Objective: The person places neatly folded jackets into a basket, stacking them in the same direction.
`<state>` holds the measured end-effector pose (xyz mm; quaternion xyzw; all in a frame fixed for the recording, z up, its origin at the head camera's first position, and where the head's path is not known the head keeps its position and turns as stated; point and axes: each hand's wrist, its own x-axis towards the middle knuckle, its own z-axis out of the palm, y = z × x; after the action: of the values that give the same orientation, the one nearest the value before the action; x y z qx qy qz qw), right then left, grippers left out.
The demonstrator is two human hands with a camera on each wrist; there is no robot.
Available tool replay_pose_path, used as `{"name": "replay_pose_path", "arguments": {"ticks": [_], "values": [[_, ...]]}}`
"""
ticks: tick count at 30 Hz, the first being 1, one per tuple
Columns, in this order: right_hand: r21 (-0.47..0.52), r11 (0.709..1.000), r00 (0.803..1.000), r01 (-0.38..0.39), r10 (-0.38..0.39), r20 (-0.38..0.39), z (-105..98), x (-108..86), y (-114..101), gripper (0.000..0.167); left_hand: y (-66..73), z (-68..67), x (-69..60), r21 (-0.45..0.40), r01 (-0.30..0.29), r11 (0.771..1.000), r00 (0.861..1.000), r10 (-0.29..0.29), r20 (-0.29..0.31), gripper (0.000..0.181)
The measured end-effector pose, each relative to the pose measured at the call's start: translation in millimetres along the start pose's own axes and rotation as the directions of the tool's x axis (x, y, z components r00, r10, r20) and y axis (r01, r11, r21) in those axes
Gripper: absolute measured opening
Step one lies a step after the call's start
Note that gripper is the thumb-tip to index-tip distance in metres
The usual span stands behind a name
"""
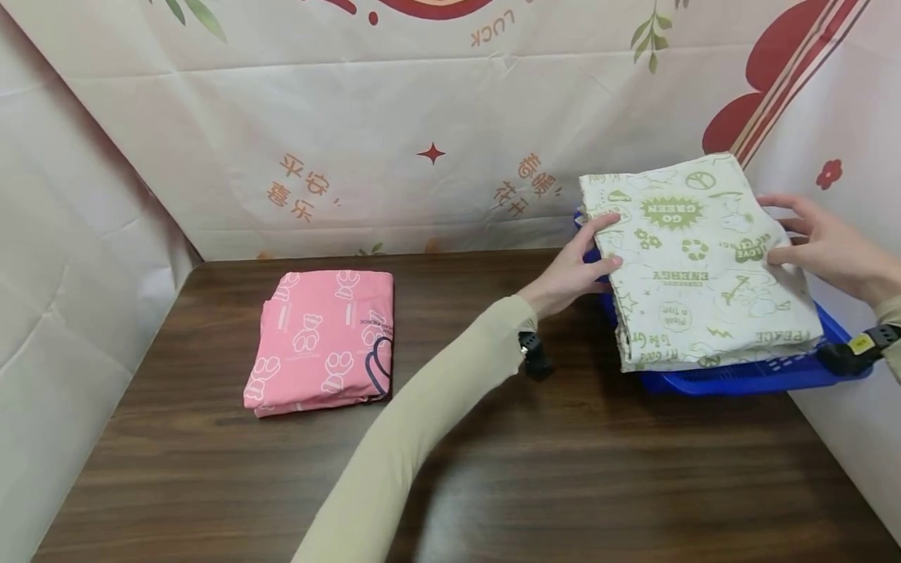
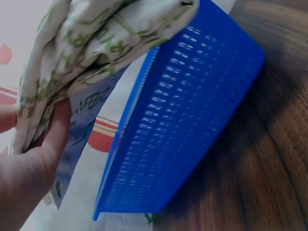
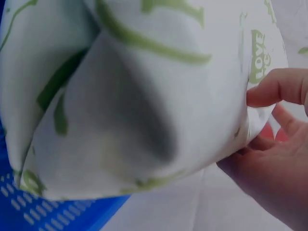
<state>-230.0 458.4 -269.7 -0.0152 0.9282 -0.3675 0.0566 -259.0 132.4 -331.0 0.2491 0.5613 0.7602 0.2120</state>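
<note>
A folded white cloth with green print [image 1: 693, 274] is held over a blue plastic basket [image 1: 760, 375] at the right of the table. My left hand [image 1: 573, 270] grips its left edge, the thumb on top and other fingers underneath. At the opposite edge my right hand [image 1: 834, 246] pinches the cloth between thumb and fingers. In the left wrist view the cloth's folded layers [image 2: 91, 53] sit above the basket's perforated side [image 2: 178, 106]. The right wrist view shows the cloth [image 3: 134, 106] bulging near the camera, with part of the basket [image 3: 53, 211] below it.
A folded pink cloth [image 1: 324, 340] with white and dark blue print lies on the left part of the brown wooden table [image 1: 493, 477]. A white printed backdrop [image 1: 394, 117] hangs along the back and both sides of the table.
</note>
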Motion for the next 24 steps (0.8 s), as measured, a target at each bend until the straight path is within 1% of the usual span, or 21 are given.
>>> {"name": "replay_pose_path", "arguments": {"ticks": [2,4,7,9,11,12,14,17,19,21,23,24], "values": [[-0.019,1.0,1.0,0.004,-0.003,0.008,-2.5,-0.5,5.6,0.082,-7.1,7.2,5.2,0.071,-0.016,0.997,0.999,0.019,-0.039,0.062],[-0.034,0.999,1.0,0.007,-0.007,0.013,-3.9,-0.7,10.9,0.082,-13.5,13.8,9.8,0.161,-0.019,0.987,0.996,0.032,-0.081,0.064],[-0.053,0.999,1.0,-0.005,0.006,0.021,-7.2,0.4,18.4,0.082,-21.7,23.3,16.4,0.288,-0.006,0.958,0.99,0.047,-0.135,0.065],[-0.079,0.997,1.0,-0.013,0.015,0.023,-11.7,2.4,24.1,0.082,-25.8,30.8,21.7,0.343,0.004,0.939,0.984,0.058,-0.169,0.064],[-0.12,0.993,0.999,-0.023,0.027,0.027,-15.9,5.6,30.2,0.083,-30.2,38.1,26.0,0.42,0.025,0.907,0.977,0.067,-0.202,0.064],[-0.15,0.988,0.999,-0.029,0.034,0.028,-17.7,7.3,33.5,0.083,-32.4,42.2,27.9,0.463,0.04,0.885,0.974,0.069,-0.217,0.063],[-0.182,0.983,0.998,-0.031,0.039,0.041,-20.2,9.8,39.3,0.083,-36.2,49.9,30.8,0.537,0.089,0.839,0.966,0.058,-0.251,0.063],[-0.2,0.978,0.994,-0.053,0.072,0.087,-17.2,12.0,45.2,0.083,-39.0,57.5,32.9,0.613,0.18,0.77,0.954,0.014,-0.298,0.062],[-0.171,0.983,0.988,-0.058,0.082,0.134,-11.6,12.7,46.6,0.082,-38.0,57.9,33.9,0.636,0.242,0.733,0.943,-0.023,-0.333,0.061],[-0.166,0.984,0.982,-0.063,0.091,0.166,-5.7,13.1,46.6,0.082,-35.2,55.8,34.7,0.654,0.285,0.701,0.933,-0.047,-0.356,0.06],[-0.139,0.988,0.978,-0.064,0.09,0.187,-1.8,13.1,45.4,0.082,-31.3,52.2,36.0,0.685,0.302,0.663,0.932,-0.053,-0.359,0.059],[-0.135,0.989,0.979,-0.063,0.088,0.186,-0.4,13.4,44.6,0.081,-29.1,50.5,36.5,0.697,0.303,0.65,0.934,-0.056,-0.354,0.059]]}}
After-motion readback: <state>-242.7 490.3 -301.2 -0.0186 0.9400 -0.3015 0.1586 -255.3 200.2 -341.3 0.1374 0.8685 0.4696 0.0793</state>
